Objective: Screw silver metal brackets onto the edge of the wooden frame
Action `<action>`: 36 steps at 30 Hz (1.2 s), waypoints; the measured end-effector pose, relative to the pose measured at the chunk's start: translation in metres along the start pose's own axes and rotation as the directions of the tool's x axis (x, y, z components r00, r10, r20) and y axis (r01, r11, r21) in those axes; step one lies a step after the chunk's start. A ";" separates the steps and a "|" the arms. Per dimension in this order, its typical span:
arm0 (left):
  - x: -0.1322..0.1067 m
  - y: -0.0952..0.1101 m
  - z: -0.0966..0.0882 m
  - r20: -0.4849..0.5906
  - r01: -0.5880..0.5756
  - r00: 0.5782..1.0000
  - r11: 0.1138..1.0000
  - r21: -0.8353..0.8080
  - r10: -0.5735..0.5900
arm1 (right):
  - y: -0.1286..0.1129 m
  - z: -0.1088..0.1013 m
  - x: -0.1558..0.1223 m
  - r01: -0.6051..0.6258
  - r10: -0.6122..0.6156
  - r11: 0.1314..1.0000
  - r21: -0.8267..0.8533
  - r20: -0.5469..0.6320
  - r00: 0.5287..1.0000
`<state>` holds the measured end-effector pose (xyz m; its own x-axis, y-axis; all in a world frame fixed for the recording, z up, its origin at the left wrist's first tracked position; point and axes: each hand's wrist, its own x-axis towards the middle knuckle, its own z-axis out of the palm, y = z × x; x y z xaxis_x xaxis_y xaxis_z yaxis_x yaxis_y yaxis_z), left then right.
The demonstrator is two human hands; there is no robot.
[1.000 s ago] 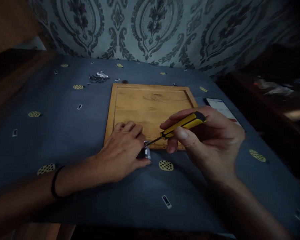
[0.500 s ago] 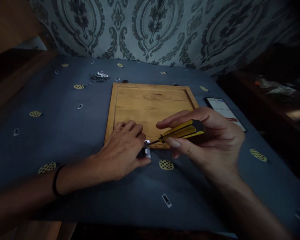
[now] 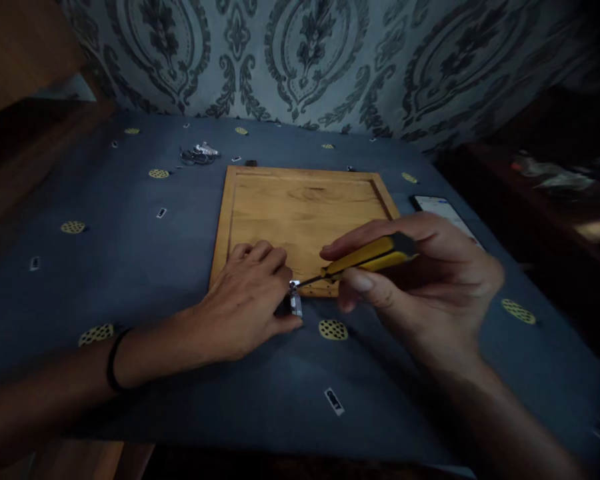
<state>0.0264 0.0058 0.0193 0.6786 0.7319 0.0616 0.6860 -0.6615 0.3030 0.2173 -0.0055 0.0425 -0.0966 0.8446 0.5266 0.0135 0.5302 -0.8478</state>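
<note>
A yellow-and-black screwdriver (image 3: 370,260) is gripped between the thumb and fingers of my right hand (image 3: 430,287). Its thin shaft slants down to the left, and the tip meets a small metal hinge (image 3: 295,303) at the near edge of a framed wooden panel (image 3: 290,207). My left hand (image 3: 247,297) presses the hinge against that edge, thumb at its lower end and curled fingers resting on the panel. Part of the hinge is hidden behind those fingers. Small dark holes show in the panel's edge to the right of the hinge.
A phone (image 3: 443,208) with a lit screen lies right of the panel, partly behind my right hand. Small metal parts (image 3: 203,153) sit in a heap at the back left. Dark blue patterned cloth (image 3: 130,280) covers the surface, with a patterned curtain (image 3: 310,60) behind.
My right hand has shifted slightly right and the screwdriver's handle has turned in its fingers. The tip stays at the hinge. My left hand and the panel keep their places.
</note>
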 end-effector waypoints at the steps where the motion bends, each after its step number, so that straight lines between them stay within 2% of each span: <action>1: 0.000 0.000 -0.001 0.006 0.001 1.000 1.000 0.001 -0.001 | 0.000 0.000 0.000 0.023 -0.022 0.999 0.034 -0.035 0.999; 5: 0.001 0.001 -0.003 0.018 0.003 1.000 1.000 0.013 -0.003 | 0.002 -0.002 0.001 0.051 -0.040 0.993 0.110 -0.103 0.994; 16: 0.000 0.001 -0.001 -0.008 -0.012 1.000 1.000 0.027 0.012 | 0.000 0.002 -0.001 -0.079 0.084 0.994 0.078 -0.069 0.994; 20: 0.000 0.001 -0.001 -0.006 -0.010 1.000 0.999 0.033 0.010 | 0.002 0.002 0.000 -0.085 0.089 0.994 0.067 -0.060 0.994; 29: 0.000 0.002 -0.002 0.004 0.005 1.000 1.000 0.003 -0.005 | -0.003 0.001 0.003 -0.145 0.141 0.988 0.062 0.057 0.988; 36: 0.001 0.003 -0.003 0.031 0.018 0.999 1.000 0.005 -0.018 | -0.007 -0.001 0.000 -0.150 0.153 0.988 -0.035 0.115 0.982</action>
<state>0.0282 0.0056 0.0232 0.6737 0.7385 0.0265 0.6996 -0.6489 0.2992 0.2186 -0.0087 0.0482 -0.2069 0.9014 0.3802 0.0623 0.4000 -0.9144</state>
